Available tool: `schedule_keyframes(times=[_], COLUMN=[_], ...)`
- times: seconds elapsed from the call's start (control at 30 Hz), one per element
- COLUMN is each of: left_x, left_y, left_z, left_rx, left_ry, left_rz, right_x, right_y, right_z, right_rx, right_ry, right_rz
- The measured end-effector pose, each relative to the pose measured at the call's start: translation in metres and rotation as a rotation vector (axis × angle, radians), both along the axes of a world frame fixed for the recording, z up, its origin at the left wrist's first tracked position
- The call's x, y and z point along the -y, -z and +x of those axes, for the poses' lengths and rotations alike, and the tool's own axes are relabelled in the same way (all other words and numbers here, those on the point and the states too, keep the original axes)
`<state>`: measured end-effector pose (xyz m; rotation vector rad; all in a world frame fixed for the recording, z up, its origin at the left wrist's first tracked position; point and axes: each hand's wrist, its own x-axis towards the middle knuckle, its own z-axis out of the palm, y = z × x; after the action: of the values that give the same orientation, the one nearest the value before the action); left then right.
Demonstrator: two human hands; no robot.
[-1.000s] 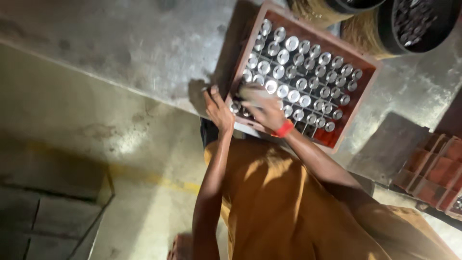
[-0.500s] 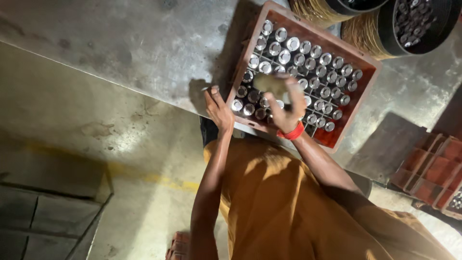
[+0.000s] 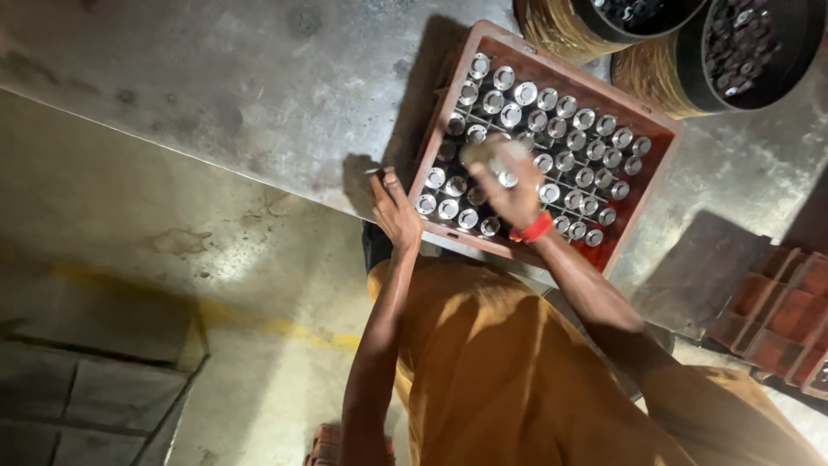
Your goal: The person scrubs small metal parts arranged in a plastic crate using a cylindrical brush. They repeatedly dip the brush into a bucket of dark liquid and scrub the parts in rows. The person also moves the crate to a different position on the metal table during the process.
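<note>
A red-brown plastic crate (image 3: 664, 138) stands on the grey concrete surface, its grid filled with several round shiny metal pieces (image 3: 565, 108). My right hand (image 3: 517, 194), with a red band on the wrist, hovers over the crate's near middle. It is closed around a pale grey roundish object (image 3: 485, 152); what that object is stays unclear. My left hand (image 3: 392, 211) lies flat against the crate's left wall near its front corner, fingers stretched out and holding nothing. My orange shirt fills the lower part of the view.
Two dark round baskets (image 3: 750, 52) holding small metal parts stand behind the crate at the top right. Another red crate (image 3: 780, 315) sits at the right edge. A concrete floor with a yellow line (image 3: 285, 328) and a dark slab (image 3: 95, 397) lie to the left.
My right hand has lifted from the crate's near rows and now holds the pale grey object higher over the grid. My left hand has stayed at the crate's left side.
</note>
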<state>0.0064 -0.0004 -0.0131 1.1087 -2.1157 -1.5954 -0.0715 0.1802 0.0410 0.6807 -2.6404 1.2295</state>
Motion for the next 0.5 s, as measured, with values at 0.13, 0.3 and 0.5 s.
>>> schedule_keyframes(times=[0.13, 0.3, 0.5], left_x=[0.0, 0.002, 0.001], left_y=[0.002, 0.003, -0.003], left_z=[0.002, 0.0, 0.0], left_rx=[0.05, 0.029, 0.027], left_ry=[0.002, 0.036, 0.018], left_rz=[0.003, -0.06, -0.009], right_x=[0.019, 0.027, -0.002], right_y=[-0.007, -0.023, -0.007], right_z=[-0.021, -0.036, -0.031], right_rx=[-0.214, -0.009, -0.128], right_ry=[0.037, 0.004, -0.038], right_rz=[-0.157, -0.026, 0.157])
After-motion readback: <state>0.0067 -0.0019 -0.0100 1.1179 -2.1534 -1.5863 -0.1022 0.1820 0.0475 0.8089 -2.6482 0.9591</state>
